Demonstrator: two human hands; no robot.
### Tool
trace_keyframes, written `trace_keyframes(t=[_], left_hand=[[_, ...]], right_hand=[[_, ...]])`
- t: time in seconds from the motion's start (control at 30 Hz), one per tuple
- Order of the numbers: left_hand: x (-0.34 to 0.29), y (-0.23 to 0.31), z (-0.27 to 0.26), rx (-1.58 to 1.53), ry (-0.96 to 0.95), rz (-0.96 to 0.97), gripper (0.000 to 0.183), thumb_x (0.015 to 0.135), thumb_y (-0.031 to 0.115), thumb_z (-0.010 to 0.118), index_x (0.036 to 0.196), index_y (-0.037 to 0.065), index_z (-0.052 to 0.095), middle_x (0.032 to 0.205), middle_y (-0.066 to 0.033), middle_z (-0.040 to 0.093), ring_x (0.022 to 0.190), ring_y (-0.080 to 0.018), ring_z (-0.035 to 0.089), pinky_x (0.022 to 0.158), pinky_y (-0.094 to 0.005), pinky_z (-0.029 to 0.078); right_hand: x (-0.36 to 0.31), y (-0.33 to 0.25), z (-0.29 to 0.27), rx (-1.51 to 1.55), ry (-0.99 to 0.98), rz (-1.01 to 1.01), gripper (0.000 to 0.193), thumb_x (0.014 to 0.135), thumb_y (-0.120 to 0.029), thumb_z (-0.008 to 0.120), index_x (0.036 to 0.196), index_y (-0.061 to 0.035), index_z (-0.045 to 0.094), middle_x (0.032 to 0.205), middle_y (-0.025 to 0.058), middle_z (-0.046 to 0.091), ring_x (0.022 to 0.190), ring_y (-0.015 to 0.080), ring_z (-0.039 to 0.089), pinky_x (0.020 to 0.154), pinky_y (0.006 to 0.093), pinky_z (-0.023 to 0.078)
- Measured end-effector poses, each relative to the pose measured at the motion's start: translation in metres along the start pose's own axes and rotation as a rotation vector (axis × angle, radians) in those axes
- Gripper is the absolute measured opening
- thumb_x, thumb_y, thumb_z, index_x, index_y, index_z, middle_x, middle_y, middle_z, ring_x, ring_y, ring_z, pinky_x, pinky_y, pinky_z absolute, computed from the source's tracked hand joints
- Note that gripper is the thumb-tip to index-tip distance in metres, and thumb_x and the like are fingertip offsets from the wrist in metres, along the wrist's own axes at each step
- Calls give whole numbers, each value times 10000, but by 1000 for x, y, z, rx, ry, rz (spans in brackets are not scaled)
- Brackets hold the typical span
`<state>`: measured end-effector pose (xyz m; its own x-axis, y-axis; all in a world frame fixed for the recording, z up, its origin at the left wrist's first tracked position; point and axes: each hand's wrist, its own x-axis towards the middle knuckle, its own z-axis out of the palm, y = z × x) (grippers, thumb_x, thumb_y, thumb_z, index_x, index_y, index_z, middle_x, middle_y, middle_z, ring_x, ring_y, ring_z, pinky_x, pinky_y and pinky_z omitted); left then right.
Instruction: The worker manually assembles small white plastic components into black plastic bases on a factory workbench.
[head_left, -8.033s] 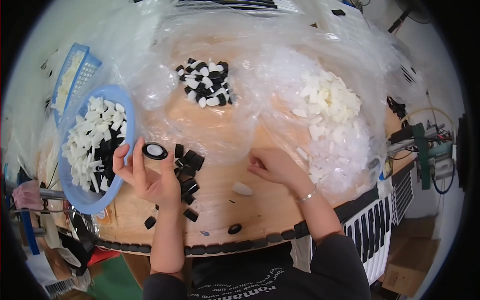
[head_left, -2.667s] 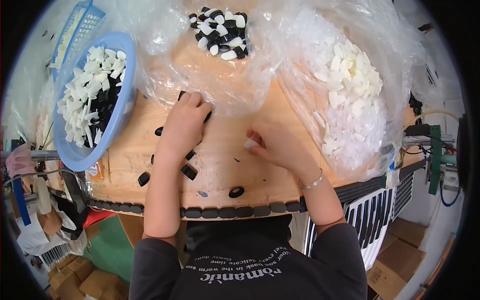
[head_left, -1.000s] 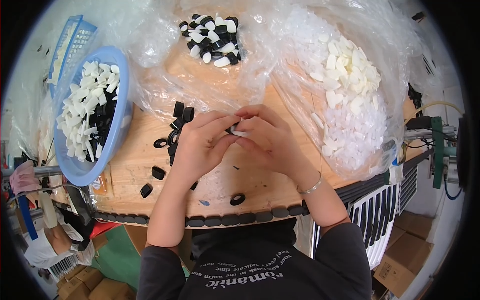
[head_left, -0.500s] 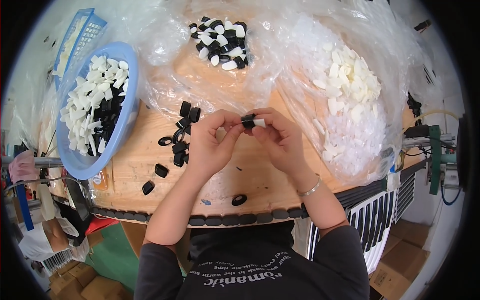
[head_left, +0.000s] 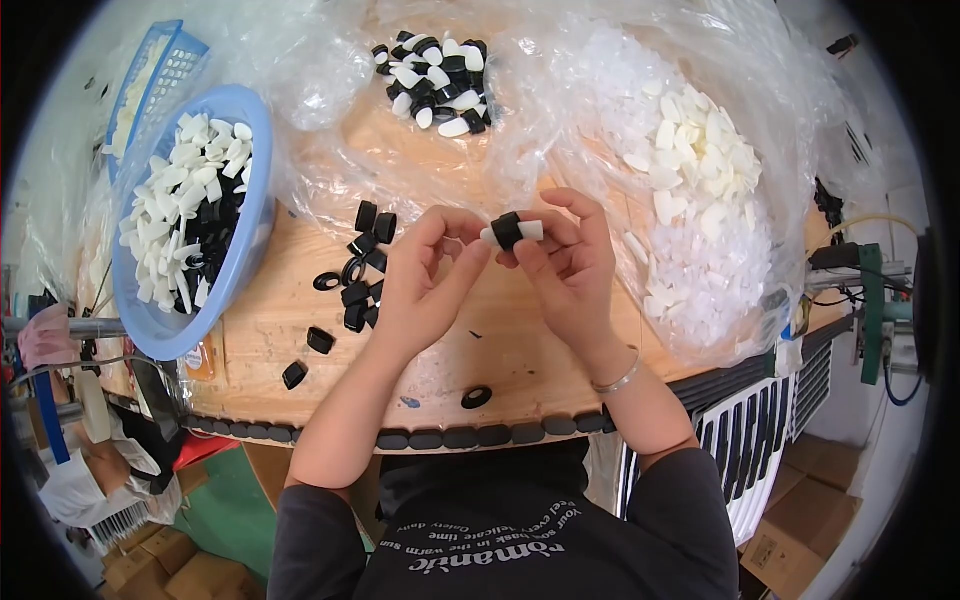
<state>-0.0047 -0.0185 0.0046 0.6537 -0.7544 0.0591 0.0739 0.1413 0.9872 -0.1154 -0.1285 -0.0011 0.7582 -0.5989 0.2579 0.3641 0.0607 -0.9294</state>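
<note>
Over the middle of the table I hold a black ring-shaped part with a white plastic insert through it; white shows on both sides of the black. My right hand grips the part between thumb and fingers, its index finger raised away. Thumb and fingers of my left hand close on the insert's left end. Left of my left hand lie several loose black rings. Another black ring rests near the front edge. A pile of black rings with white inserts is at the back.
A blue basin with white and black parts stands at left, beside a blue perforated basket. At right, white inserts lie on clear plastic sheeting. A row of dark rounded pieces lines the table's front edge.
The white insert now shows on the left of the black ring too. My right index finger has lifted, and my left fingers have shifted to the insert's left end.
</note>
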Motion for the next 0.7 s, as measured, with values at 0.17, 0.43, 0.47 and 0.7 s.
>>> trace_keyframes(t=[0.17, 0.43, 0.47, 0.7], left_hand=[[1, -7, -6, 122, -121, 281, 71, 860, -26, 601, 914, 17, 583, 894, -40, 586, 749, -114, 472, 713, -228, 395], [-1, -5, 0, 132, -104, 306, 117, 828, -50, 630, 917, 16, 592, 859, -56, 584, 747, -112, 471, 708, -227, 394], [-1, -4, -1, 149, -128, 281, 135, 817, -57, 638, 924, 16, 597, 845, -56, 587, 750, -110, 475, 705, -227, 396], [1, -4, -12, 335, -191, 473, 245, 752, -76, 670, 976, -2, 606, 885, -91, 627, 750, -162, 534, 686, -254, 431]], right_hand=[[-2, -7, -3, -126, -79, 3, 503, 911, -13, 600, 1323, -53, 315, 1114, 137, 623, 886, 170, 662, 790, 266, 552], [-5, -1, -10, -334, -40, -232, 433, 882, 16, 631, 1216, -38, 361, 1117, 153, 620, 917, 202, 662, 807, 294, 551], [-5, -3, -11, -332, -34, -235, 433, 882, 16, 631, 1216, -38, 361, 1117, 153, 620, 917, 202, 662, 807, 294, 551], [2, -20, -15, -581, -214, -496, 330, 846, -6, 690, 1089, -50, 471, 1037, 169, 671, 882, 225, 680, 772, 300, 548]])
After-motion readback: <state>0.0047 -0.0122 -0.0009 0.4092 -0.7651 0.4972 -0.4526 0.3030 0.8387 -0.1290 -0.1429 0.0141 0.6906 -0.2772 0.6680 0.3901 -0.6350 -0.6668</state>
